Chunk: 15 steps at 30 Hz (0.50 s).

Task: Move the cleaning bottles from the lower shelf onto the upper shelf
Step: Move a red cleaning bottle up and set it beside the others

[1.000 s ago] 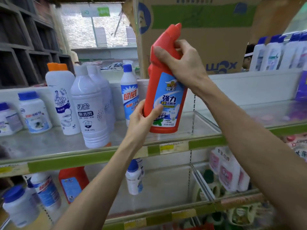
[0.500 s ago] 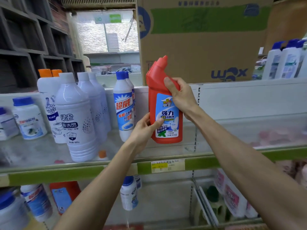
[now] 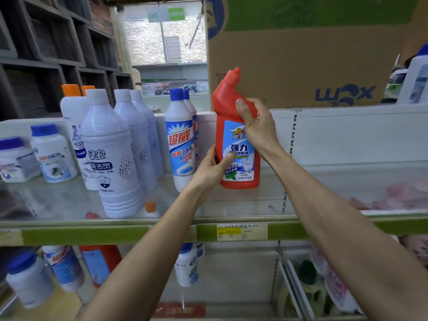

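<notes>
A red angled-neck cleaner bottle [image 3: 236, 126] with a blue label stands upright at the back of the glass upper shelf [image 3: 69, 202], just right of a blue-capped white bottle [image 3: 180, 140]. My right hand [image 3: 257, 126] wraps its upper body from the right. My left hand [image 3: 213, 167] presses its lower left side. On the lower shelf [image 3: 231, 281] stand another red bottle [image 3: 99, 262], a small white bottle [image 3: 186, 265] and blue-capped white bottles [image 3: 30, 279] at the left.
Tall white bottles [image 3: 111, 154], orange-capped ones and squat jars [image 3: 52, 154] fill the upper shelf's left half. A large cardboard box [image 3: 312, 54] stands behind the shelf. Wire dividers and pink pouches [image 3: 333, 283] sit at the lower right. A price tag [image 3: 242, 231] marks the green shelf edge.
Both hands carried the red bottle down and back from a raised, tilted hold. It is now upright at the rear of the upper shelf beside the blue-capped bottle.
</notes>
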{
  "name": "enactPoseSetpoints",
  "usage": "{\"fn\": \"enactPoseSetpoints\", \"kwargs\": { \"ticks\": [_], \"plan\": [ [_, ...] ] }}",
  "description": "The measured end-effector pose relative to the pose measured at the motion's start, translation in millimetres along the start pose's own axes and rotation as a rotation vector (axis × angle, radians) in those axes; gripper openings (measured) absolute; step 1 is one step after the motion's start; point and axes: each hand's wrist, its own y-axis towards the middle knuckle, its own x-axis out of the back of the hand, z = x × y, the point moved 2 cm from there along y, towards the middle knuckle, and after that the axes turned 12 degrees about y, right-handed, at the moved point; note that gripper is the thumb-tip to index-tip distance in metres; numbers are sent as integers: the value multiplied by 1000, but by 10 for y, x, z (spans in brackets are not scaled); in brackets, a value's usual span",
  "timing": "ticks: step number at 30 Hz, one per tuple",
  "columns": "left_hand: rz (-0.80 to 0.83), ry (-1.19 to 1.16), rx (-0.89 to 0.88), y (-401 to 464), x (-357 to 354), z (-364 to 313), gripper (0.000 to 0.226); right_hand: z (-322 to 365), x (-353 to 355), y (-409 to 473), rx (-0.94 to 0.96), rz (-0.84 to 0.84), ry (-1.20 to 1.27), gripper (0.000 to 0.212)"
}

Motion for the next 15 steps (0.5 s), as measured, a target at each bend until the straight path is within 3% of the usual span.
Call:
{"fn": "enactPoseSetpoints", "kwargs": {
  "ticks": [3, 7, 15],
  "plan": [
    [-17, 16, -9, -17, -18, 7, 48, -13, 8, 14, -12, 2, 1, 58],
    [-28, 49, -20, -49, -46, 8, 50, -10, 19, 7, -23, 19, 63, 48],
    [-35, 176, -41, -28, -39, 33, 51, -62, 19, 59, -91, 37, 59, 64]
  ]
}}
